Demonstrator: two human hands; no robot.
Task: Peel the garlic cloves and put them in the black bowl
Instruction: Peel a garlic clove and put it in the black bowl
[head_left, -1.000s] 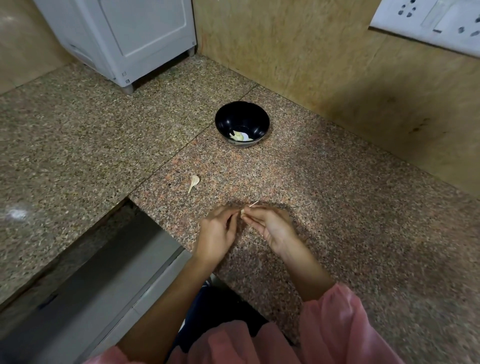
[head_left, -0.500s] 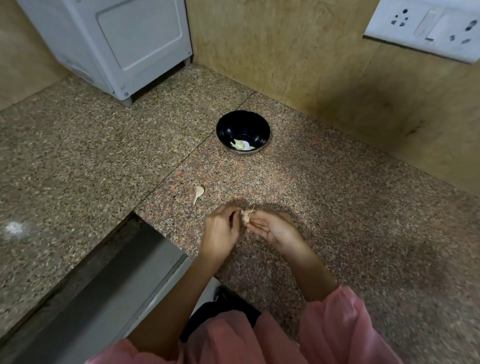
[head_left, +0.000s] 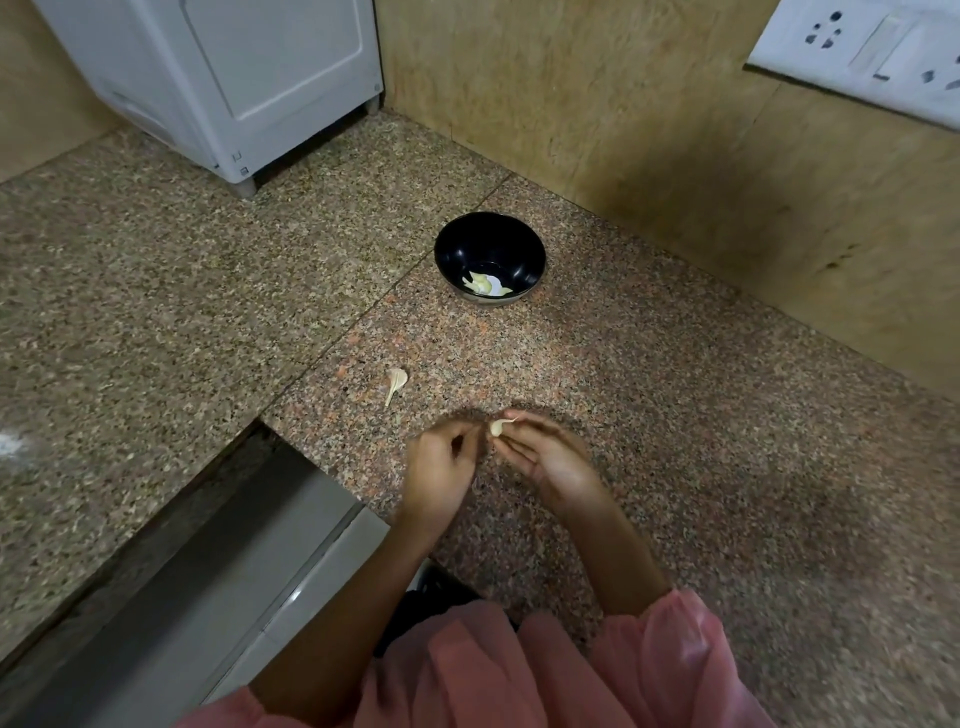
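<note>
Since half a second ago our hands have parted slightly, clove now clear of the left fingers. Left to right: one white appliance (head_left: 223, 78) at the back corner; one unpeeled garlic clove (head_left: 396, 382) lying loose on the granite counter (head_left: 156, 312); our left hand (head_left: 441, 470), fingers curled, nothing visibly held; one clove (head_left: 497, 428) pinched at our right hand (head_left: 545, 457) fingertips, skin strand trailing. One black bowl (head_left: 490, 258) sits behind, peeled pieces inside, count unclear. One switch plate (head_left: 862, 52) far right.
</note>
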